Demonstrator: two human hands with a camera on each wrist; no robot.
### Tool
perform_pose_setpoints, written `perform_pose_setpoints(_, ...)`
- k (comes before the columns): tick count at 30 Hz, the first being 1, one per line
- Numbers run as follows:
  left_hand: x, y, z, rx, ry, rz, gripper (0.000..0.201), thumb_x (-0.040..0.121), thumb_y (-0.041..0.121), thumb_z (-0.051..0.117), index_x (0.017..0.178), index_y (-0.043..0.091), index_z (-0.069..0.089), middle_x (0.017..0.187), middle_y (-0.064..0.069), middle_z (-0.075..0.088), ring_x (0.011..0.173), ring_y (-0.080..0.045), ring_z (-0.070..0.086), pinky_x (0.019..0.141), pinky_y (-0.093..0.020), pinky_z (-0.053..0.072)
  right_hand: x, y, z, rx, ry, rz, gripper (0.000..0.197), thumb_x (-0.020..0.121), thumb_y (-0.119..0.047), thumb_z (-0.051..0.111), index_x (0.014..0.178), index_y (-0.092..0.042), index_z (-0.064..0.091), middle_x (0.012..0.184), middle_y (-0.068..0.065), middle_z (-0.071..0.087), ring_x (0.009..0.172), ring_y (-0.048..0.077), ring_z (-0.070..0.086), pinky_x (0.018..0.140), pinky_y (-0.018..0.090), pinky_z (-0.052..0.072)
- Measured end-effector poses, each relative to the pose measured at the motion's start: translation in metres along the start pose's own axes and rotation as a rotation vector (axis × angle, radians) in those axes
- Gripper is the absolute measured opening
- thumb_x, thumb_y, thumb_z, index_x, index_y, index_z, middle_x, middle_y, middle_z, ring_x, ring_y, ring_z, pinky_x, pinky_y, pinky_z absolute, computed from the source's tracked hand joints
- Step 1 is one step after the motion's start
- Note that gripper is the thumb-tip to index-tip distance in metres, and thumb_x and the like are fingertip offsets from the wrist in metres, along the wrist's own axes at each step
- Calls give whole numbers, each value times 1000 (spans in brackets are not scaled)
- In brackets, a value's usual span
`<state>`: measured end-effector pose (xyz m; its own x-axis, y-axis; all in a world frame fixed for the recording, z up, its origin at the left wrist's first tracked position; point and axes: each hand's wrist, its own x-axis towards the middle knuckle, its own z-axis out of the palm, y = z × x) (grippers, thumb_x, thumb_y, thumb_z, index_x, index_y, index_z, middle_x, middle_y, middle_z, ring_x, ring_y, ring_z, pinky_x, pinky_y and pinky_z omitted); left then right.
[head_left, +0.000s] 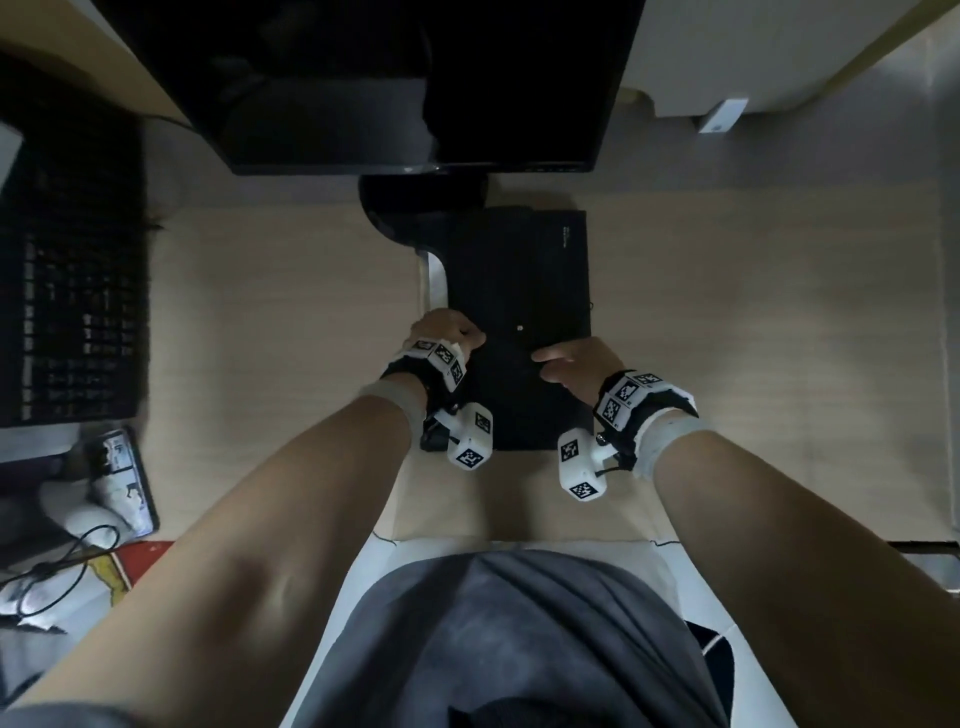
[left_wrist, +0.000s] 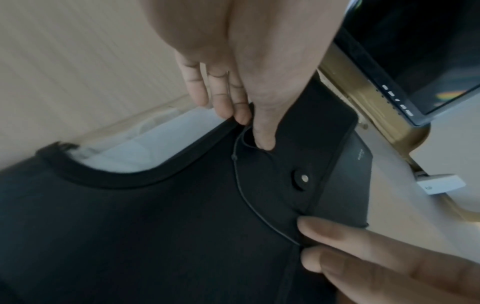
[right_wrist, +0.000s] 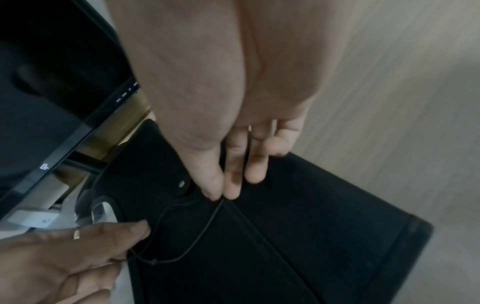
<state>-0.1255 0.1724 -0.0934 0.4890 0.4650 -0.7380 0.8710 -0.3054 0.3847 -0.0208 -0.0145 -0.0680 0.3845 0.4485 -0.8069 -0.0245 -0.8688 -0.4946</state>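
Note:
A black document pouch (head_left: 519, 280) lies flat on the wooden desk (head_left: 753, 338), its flap carrying a round button (left_wrist: 301, 179) with a metal rivet. A thin black cord (right_wrist: 202, 232) with a small knot loops across the flap near the button (right_wrist: 182, 183). At the pouch's left edge my left hand (left_wrist: 253, 131) pinches one end of the cord between thumb and fingers. My right hand (right_wrist: 218, 196) pinches the cord between thumb and forefinger just right of the button. In the head view both hands, left hand (head_left: 475, 340) and right hand (head_left: 540, 364), sit over the pouch's middle.
A dark monitor (head_left: 415, 78) on a black stand (head_left: 415, 208) stands right behind the pouch. A black keyboard (head_left: 72, 260) and a phone (head_left: 124, 478) lie at the left. A small white device (head_left: 722, 117) sits at the back right. Something white (head_left: 436, 280) shows under the pouch's left edge.

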Motion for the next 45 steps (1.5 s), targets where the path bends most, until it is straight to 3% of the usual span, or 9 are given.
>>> perform_pose_setpoints(3, 4, 1, -1, 13, 59, -19, 22, 87, 37, 67, 93, 15, 64, 92, -2, 63, 93, -22, 60, 92, -37, 50, 3, -5, -2, -23, 14, 22, 30, 83, -20, 68, 108, -37, 73, 113, -3, 69, 105, 18, 62, 95, 30, 49)
perform_pose_setpoints(8, 3, 18, 10, 126, 133, 248, 44, 68, 39, 83, 104, 28, 60, 117, -1, 50, 98, -16, 58, 86, -30, 50, 7, -3, 0, -26, 2, 35, 39, 84, -18, 66, 116, -40, 69, 115, -4, 66, 104, 17, 62, 91, 27, 50)
perform_pose_setpoints(15, 6, 14, 16, 236, 169, 265, 11, 79, 29, 77, 83, 23, 68, 113, -3, 54, 96, -22, 60, 80, -30, 47, 7, 14, -7, 61, -42, -17, 40, 88, -15, 64, 120, -38, 68, 104, -4, 72, 91, 10, 65, 85, 23, 50)
perform_pose_setpoints(18, 9, 16, 8, 145, 126, 201, 11, 83, 32, 73, 83, 23, 66, 110, -2, 59, 95, -21, 61, 81, -31, 49, 9, 17, -7, 44, -50, -39, 40, 88, -15, 64, 120, -39, 67, 102, -4, 72, 94, 12, 66, 89, 27, 52)
perform_pose_setpoints(23, 9, 10, -5, -195, 121, 31, 16, 87, 36, 65, 77, 24, 64, 72, 6, 72, 70, -16, 69, 75, -39, 59, 11, 11, -9, -51, -21, -59, 33, 85, -21, 66, 111, -41, 69, 96, -9, 71, 94, 9, 65, 91, 29, 51)
perform_pose_setpoints(28, -9, 3, -13, -118, 86, -116, 26, 88, 43, 59, 86, 18, 65, 88, -13, 66, 84, -29, 65, 78, -39, 56, 14, 5, -5, -83, -36, -75, 33, 85, -23, 67, 114, -39, 66, 93, -9, 70, 93, 12, 66, 90, 33, 53)
perform_pose_setpoints(33, -19, 9, -2, 17, 181, -182, 27, 90, 25, 56, 66, 13, 57, 84, -8, 67, 90, -29, 66, 80, -35, 52, 11, 7, -4, -84, -23, -82, 35, 88, -23, 63, 119, -38, 65, 97, -8, 71, 90, 11, 65, 92, 34, 53)
perform_pose_setpoints(40, -19, -2, -4, -16, -18, -48, 23, 89, 28, 64, 101, 10, 72, 106, -10, 69, 96, -31, 64, 91, -42, 53, 6, 10, 0, -71, -30, -89, 42, 90, -23, 60, 129, -38, 60, 108, -6, 70, 98, 14, 65, 98, 33, 50)
perform_pose_setpoints(45, -38, 12, 6, 214, -147, 78, 24, 92, 24, 59, 100, 3, 68, 97, -13, 72, 93, -29, 67, 88, -41, 53, 5, 10, -1, -85, -34, -96, 42, 90, -23, 59, 129, -38, 60, 109, -6, 71, 98, 15, 65, 97, 34, 50)
